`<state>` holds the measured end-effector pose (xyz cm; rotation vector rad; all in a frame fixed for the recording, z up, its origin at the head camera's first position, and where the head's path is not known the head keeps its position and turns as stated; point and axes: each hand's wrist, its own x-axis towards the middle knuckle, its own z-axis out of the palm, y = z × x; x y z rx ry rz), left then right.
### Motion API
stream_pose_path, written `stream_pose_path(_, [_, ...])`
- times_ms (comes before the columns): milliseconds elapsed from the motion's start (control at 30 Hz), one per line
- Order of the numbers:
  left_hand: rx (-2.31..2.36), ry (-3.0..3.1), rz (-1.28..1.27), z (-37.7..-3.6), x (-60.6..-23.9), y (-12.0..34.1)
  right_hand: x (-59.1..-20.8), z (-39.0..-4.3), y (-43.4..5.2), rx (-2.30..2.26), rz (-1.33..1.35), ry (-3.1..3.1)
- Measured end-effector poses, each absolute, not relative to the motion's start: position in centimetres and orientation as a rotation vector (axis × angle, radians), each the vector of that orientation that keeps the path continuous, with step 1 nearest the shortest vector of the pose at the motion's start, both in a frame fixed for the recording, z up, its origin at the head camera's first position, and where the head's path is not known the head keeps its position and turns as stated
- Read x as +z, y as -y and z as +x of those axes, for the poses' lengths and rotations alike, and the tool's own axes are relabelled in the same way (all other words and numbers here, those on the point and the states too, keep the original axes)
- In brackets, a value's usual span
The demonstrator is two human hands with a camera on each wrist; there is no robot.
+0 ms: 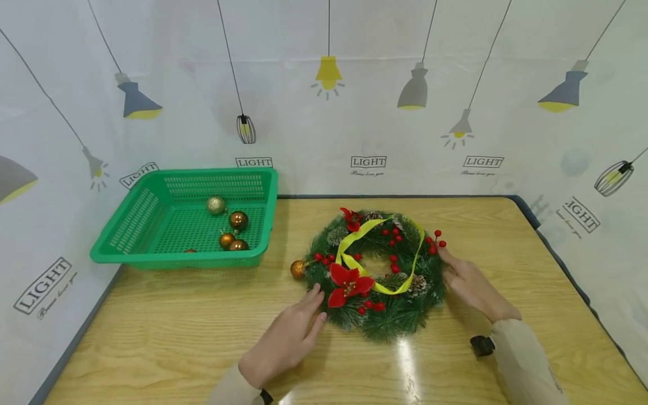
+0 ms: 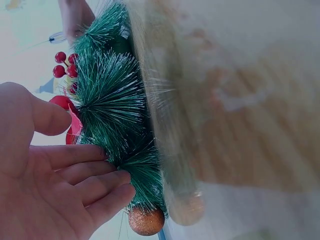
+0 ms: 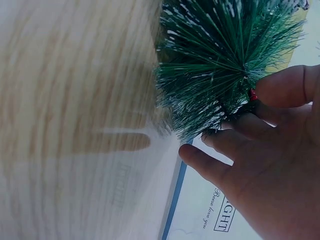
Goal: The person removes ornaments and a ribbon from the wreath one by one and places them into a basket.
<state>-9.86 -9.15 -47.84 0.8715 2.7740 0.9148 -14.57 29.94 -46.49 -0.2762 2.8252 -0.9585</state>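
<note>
A green artificial wreath (image 1: 390,326) lies on the table, trimmed with red berries (image 1: 395,263), pinecones and a red poinsettia flower (image 1: 348,285). A yellow ribbon (image 1: 400,289) loops loosely over its top. At its left edge sits an orange glitter ball (image 1: 297,269), also seen low in the left wrist view. My left hand (image 1: 288,334) touches the wreath's lower left side, fingers extended and thumb apart. My right hand (image 1: 473,287) is at the right edge, fingertips against the needles (image 3: 215,65) and thumb near a red berry; some fingertips are partly hidden by greenery.
A green plastic basket (image 1: 184,259) stands at the back left of the wooden table (image 1: 177,337). Inside are several ornament balls, among them a gold one (image 1: 215,205) and a shiny brown one (image 1: 238,220). A lamp-printed curtain (image 1: 293,112) borders the table.
</note>
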Motion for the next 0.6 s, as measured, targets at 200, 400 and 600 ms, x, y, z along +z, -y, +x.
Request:
stream_pose_path(200, [0.914, -2.784, 0.882, -9.54, -48.0, 8.96, -46.72, -14.72, -30.2, -0.961, -0.284, -2.839])
stream_pose_path(400, [0.916, -2.784, 0.91, -9.31, -48.09, 8.88, -46.73, -14.83, -30.35, -0.953, -0.282, -2.839])
stream_pose_path(600, [0.94, -2.77, 0.904, -9.34, -48.05, 9.15, -46.87, -14.83, -30.33, -0.984, -0.278, -2.831])
